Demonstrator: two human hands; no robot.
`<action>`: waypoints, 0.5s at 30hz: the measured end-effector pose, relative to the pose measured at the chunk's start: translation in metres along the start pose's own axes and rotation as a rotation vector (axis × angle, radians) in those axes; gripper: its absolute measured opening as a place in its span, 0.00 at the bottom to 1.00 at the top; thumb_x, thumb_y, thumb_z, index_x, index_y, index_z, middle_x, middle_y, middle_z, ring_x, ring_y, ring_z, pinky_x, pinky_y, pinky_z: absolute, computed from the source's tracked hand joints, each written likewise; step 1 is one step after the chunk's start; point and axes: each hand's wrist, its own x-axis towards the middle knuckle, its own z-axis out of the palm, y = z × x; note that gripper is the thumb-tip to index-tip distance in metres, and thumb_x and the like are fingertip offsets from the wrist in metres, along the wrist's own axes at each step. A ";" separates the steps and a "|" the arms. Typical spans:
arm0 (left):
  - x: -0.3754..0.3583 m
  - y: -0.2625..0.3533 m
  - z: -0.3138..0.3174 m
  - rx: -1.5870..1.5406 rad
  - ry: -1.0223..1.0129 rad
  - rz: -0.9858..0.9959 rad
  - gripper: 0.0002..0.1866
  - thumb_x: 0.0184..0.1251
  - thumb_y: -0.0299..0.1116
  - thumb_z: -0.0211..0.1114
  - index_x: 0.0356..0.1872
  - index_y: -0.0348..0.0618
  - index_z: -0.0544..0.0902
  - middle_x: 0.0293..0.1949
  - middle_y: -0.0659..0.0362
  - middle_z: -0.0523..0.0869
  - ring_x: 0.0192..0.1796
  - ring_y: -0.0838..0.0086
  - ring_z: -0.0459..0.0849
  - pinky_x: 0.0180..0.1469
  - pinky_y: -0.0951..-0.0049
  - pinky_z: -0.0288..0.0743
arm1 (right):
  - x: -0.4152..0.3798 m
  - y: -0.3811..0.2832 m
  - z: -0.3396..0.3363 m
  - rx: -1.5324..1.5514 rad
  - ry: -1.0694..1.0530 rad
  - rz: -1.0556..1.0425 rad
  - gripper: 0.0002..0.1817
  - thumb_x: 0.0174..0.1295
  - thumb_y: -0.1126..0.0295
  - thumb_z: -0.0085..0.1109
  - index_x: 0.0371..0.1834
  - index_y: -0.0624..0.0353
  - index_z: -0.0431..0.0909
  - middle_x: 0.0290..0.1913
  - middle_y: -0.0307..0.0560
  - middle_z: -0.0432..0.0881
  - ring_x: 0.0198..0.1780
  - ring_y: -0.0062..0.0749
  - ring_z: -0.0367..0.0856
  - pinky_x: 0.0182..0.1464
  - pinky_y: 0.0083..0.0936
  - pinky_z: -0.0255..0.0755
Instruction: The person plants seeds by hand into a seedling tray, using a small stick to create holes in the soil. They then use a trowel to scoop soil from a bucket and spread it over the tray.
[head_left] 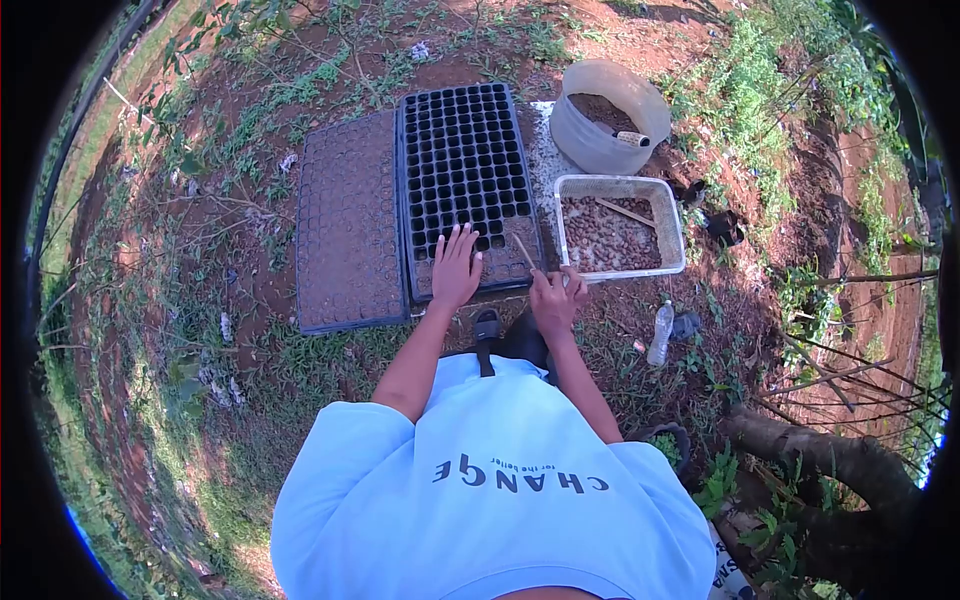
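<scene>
My left hand (457, 268) lies flat, fingers stretched out, over the near left part of a black seedling tray (466, 140). The cells in the near rows are filled with brown soil; those farther back look dark and unfilled. My right hand (557, 298) is closed on a thin wooden stick (524, 252), which points up and left over the tray's near right corner. Just right of that hand is a white plastic basin (673, 240) holding many small reddish-brown pieces, possibly seeds, with another stick (626, 212) lying across them.
Left of the black tray lies a soil-filled seedling tray (348, 215). Behind the basin stands a round translucent tub (605, 140) with soil and a light-coloured cylindrical object inside. A plastic bottle (661, 333) lies at right. A thick branch (820, 450) crosses the lower right.
</scene>
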 end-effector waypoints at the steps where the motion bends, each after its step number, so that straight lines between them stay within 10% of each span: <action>1: 0.000 0.000 0.000 -0.001 -0.003 -0.005 0.24 0.74 0.39 0.50 0.69 0.47 0.68 0.74 0.57 0.65 0.79 0.65 0.55 0.80 0.56 0.40 | 0.001 -0.002 -0.001 -0.004 -0.017 -0.043 0.14 0.53 0.67 0.66 0.44 0.44 0.85 0.39 0.38 0.79 0.61 0.39 0.68 0.65 0.45 0.52; 15: 0.000 -0.001 0.000 -0.013 0.034 0.013 0.23 0.74 0.39 0.51 0.68 0.47 0.69 0.73 0.56 0.66 0.78 0.65 0.56 0.80 0.56 0.42 | 0.005 0.003 0.007 -0.003 -0.049 -0.131 0.14 0.54 0.65 0.65 0.45 0.47 0.84 0.38 0.40 0.78 0.59 0.37 0.69 0.64 0.43 0.52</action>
